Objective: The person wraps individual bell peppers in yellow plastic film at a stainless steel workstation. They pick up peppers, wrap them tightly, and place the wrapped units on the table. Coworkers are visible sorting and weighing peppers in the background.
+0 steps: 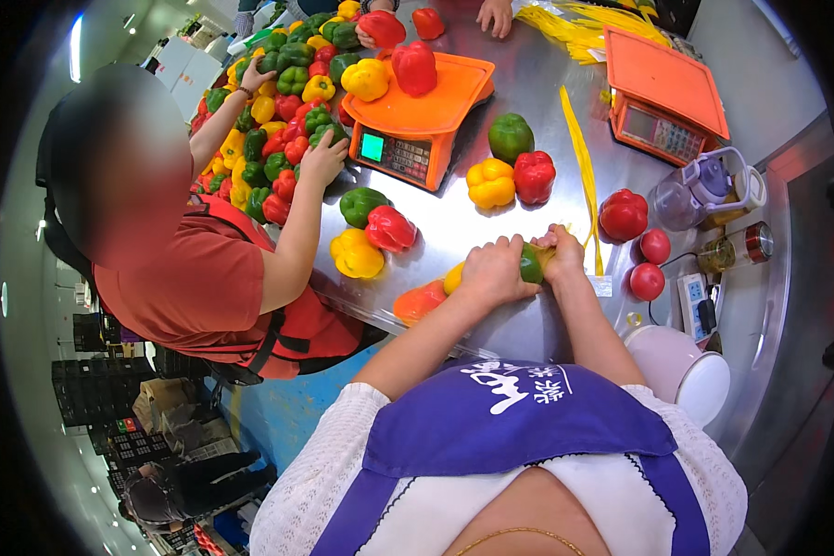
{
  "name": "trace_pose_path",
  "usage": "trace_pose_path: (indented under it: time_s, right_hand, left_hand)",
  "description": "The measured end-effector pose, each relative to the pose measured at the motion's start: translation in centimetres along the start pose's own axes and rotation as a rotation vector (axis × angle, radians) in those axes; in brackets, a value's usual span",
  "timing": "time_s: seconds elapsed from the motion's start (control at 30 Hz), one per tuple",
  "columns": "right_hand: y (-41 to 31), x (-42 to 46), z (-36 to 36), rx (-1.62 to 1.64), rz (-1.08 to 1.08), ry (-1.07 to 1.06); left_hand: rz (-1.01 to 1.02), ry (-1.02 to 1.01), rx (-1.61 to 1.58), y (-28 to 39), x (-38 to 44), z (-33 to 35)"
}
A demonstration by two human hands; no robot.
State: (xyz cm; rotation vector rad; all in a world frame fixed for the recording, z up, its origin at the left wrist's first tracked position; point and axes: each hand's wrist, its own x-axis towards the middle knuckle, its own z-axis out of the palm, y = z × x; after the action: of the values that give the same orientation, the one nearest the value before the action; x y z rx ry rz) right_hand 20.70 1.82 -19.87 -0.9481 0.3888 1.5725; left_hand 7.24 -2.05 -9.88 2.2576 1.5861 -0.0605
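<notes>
My left hand (497, 272) is closed around a yellow net sleeve with bell peppers in it; a green bell pepper (530, 264) shows beside its fingers. On the sleeve's gathered end, just right of that pepper, my right hand (561, 254) has its fingers closed. A red-orange pepper in the net (419, 301) and part of a yellow pepper (453, 278) show left of my left hand. Beyond my hands lie two groups, each of a green, a yellow and a red bell pepper (534, 176). A flat yellow net strip (584, 181) stretches along the metal table above my right hand.
An orange scale (424, 97) holds peppers; a second orange scale (667, 90) stands at right. A co-worker in red (201, 278) reaches into a pepper pile (278, 132). At right are a red pepper (623, 215), tomatoes (647, 281), bottles (688, 194) and a power strip (693, 306).
</notes>
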Motion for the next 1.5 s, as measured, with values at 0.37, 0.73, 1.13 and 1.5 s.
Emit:
trace_pose_path:
  time_s: [0.37, 0.73, 1.13, 1.5]
  right_hand:
    - [-0.9, 0.9, -0.3, -0.112, -0.091, -0.118]
    - [-0.4, -20.0, 11.6, -1.029, -1.129, -1.168]
    - [-0.8, -21.9, 10.8, -1.261, -1.238, -1.244]
    - [-0.9, -24.0, 12.0, -1.438, -1.554, -1.282]
  left_hand:
    - [0.197, 0.233, 0.016, 0.7, -2.4, 1.1]
    - [0.382, 0.535, -0.59, 0.0, -7.4, -9.6]
    - [0.553, 0.34, -0.646, -0.7, -6.2, -10.2]
    - [0.432, 0.473, -0.89, -2.2, -8.5, -8.1]
